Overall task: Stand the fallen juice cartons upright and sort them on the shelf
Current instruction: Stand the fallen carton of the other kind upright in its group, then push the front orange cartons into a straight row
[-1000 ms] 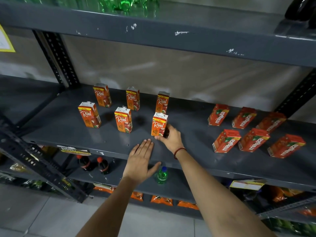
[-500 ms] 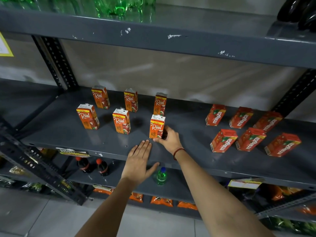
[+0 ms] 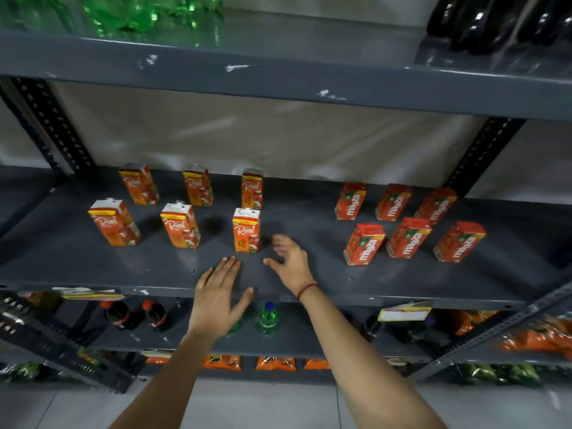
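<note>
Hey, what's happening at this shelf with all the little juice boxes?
A person is tidying juice cartons on a grey metal shelf. Six Real cartons stand upright in two rows on the left, and six Maaza cartons stand in two rows on the right. The right hand is open beside the nearest Real carton, not touching it. The left hand hovers flat at the shelf's front edge, holding nothing. No carton lies fallen.

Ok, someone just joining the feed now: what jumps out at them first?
Two neat blocks of orange juice cartons on the grey middle shelf: six Real cartons standing on the left, six Maaza cartons on the right. In front, both hands are empty: the left hand lies flat at the shelf's front edge, the right hand is open beside the nearest Real carton, not touching it.
</note>
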The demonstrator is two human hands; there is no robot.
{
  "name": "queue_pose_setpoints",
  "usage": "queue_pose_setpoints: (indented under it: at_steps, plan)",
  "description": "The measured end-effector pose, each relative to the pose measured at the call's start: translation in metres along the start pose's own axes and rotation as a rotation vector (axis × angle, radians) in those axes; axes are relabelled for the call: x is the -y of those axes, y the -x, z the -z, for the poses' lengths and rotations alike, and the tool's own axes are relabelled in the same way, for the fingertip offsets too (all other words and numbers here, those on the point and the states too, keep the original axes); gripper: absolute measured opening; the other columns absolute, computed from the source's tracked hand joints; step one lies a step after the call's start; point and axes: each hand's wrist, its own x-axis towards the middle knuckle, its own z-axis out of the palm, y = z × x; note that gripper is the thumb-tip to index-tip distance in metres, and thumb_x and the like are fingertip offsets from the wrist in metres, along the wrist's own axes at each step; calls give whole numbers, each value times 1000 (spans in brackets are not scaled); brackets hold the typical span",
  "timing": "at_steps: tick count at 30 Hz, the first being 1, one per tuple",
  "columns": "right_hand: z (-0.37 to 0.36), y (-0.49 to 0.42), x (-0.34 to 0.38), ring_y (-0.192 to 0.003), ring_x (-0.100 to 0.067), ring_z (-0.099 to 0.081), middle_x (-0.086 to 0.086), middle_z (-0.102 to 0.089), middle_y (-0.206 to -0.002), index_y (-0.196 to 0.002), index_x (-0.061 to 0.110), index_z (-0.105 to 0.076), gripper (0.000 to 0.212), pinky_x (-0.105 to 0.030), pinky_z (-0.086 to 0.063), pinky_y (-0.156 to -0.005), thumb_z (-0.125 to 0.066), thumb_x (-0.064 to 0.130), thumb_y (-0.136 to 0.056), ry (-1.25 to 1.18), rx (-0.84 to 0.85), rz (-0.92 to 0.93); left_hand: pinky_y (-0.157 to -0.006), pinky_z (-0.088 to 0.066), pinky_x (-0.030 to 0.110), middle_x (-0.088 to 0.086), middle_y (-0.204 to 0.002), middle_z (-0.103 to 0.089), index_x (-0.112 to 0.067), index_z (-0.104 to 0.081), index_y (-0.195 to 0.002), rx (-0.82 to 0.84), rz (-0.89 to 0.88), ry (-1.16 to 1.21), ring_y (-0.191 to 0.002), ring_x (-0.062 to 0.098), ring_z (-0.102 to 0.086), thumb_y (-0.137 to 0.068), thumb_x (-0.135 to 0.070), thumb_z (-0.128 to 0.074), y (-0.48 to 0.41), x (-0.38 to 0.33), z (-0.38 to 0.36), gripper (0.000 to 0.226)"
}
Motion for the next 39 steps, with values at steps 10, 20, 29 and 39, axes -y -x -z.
queue_pose_setpoints:
  at_steps: [10,20,29,39]
  plan:
    - [150,106,-65,-61,-8,-57,-4,-60,-68,-77,28,-58,23,-22,-47,-59,-67,7,-81,0,-711,-49,-94,-44,45,13,-122,-58,-6,-55,-125,-65,160,420,-113,30,-54,-86,-35,-49,-40,-177,-50,49]
    - [202,30,-103,-110,-32,-51,-17,-61,-108,-110,1,-54,66,-43,-44,-95,-82,35,-61,143,-588,-280,-89,-35,48,16,-112,-60,-3,-54,-118,-112,575,292,-108,36,-49,-63,-49,-79,-84,-259,-98,75]
    - [199,22,-105,-107,-32,-51,-17,-61,-106,-103,1,-56,51,-38,-41,-93,-76,35,-70,269,-604,-261,-90,-31,44,12,-102,-65,-6,-61,-104,-148,656,226,-107,30,-49,-67,-42,-77,-105,-253,-108,54]
    - [199,27,-99,-110,-29,-48,-16,-58,-111,-109,2,-55,49,-37,-41,-94,-74,31,-75,277,-612,-246,-89,-29,43,11,-100,-64,-7,-63,-97,-175,759,212,-104,30,-46,-68,-43,-77,-116,-262,-110,48]
